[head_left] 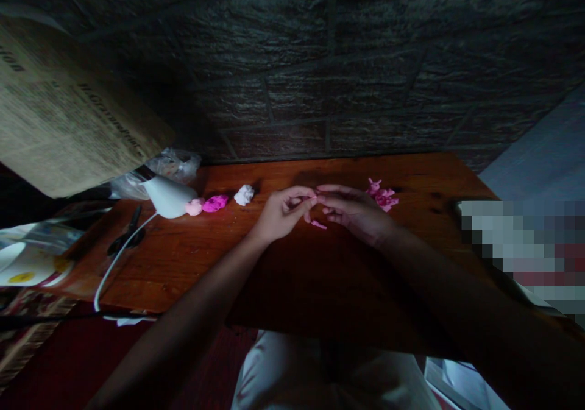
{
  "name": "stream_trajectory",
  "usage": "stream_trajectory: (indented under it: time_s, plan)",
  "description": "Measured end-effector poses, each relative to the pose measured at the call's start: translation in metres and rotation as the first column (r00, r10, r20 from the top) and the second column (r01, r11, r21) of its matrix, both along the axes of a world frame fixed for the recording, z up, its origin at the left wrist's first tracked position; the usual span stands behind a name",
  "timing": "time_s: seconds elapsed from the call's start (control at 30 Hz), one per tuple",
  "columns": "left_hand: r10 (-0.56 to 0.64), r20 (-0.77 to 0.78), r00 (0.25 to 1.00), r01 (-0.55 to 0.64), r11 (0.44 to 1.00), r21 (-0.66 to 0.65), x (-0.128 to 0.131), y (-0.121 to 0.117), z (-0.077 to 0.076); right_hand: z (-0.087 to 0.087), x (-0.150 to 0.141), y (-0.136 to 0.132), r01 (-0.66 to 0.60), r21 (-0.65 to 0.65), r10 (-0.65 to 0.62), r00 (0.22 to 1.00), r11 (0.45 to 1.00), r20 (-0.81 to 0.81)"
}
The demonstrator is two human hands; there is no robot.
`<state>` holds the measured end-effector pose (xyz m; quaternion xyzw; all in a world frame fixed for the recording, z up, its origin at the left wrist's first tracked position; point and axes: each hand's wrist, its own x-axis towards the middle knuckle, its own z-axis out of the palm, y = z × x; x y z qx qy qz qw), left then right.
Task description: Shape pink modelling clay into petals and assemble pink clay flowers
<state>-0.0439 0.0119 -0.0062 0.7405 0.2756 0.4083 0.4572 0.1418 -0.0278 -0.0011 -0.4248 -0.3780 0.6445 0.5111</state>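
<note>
1. Pink, tiny clay-like bit (315,198) is between our fingertips, over the brown wooden table (178,264).
2. Our left hand (284,214) pinches it, and our right hand (350,210) has bent fingers close against it.
3. One small pink strip (319,225) lies just below our hands.
4. We see a white lumpy ball (244,195) and a bright pink lump (215,203) on our left.
5. We see pink knobbly shapes (384,197) on our right.

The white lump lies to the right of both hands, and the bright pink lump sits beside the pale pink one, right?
Not quite: the head view shows the white lump to the left of both the left hand and the right hand. The bright pink lump does sit beside the pale pink one.
</note>
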Motion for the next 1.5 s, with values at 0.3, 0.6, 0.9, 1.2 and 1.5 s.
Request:
stream_trajectory:
  time_s: [0.3, 0.6, 0.9, 1.2, 1.5]
  plan:
    - [0.0, -0.047, 0.999, 0.001, 1.0, 0.022, 0.0, 0.0, -0.002, -0.003, -0.002, -0.001, 0.01, 0.062, -0.012, 0.999, 0.998, 0.034]
    - [0.023, -0.056, 0.998, -0.022, 1.0, 0.016, 0.0, -0.001, -0.004, -0.007, 0.0, 0.001, 0.018, 0.119, -0.029, 0.996, 0.993, 0.084]
    - [-0.051, -0.003, 0.999, 0.051, 0.998, -0.046, 0.001, 0.002, -0.002, -0.001, -0.001, -0.002, 0.036, 0.203, -0.084, 0.968, 0.979, 0.235]
    - [-0.05, -0.061, 0.997, 0.049, 0.999, -0.011, 0.002, 0.001, -0.003, 0.002, -0.003, -0.005, -0.04, 0.384, -0.129, 0.905, 0.923, 0.405]
    - [-0.001, 0.021, 1.0, 0.002, 0.998, -0.07, 0.003, 0.004, -0.005, 0.0, 0.0, -0.002, -0.03, 0.416, -0.181, 0.871, 0.909, 0.457]
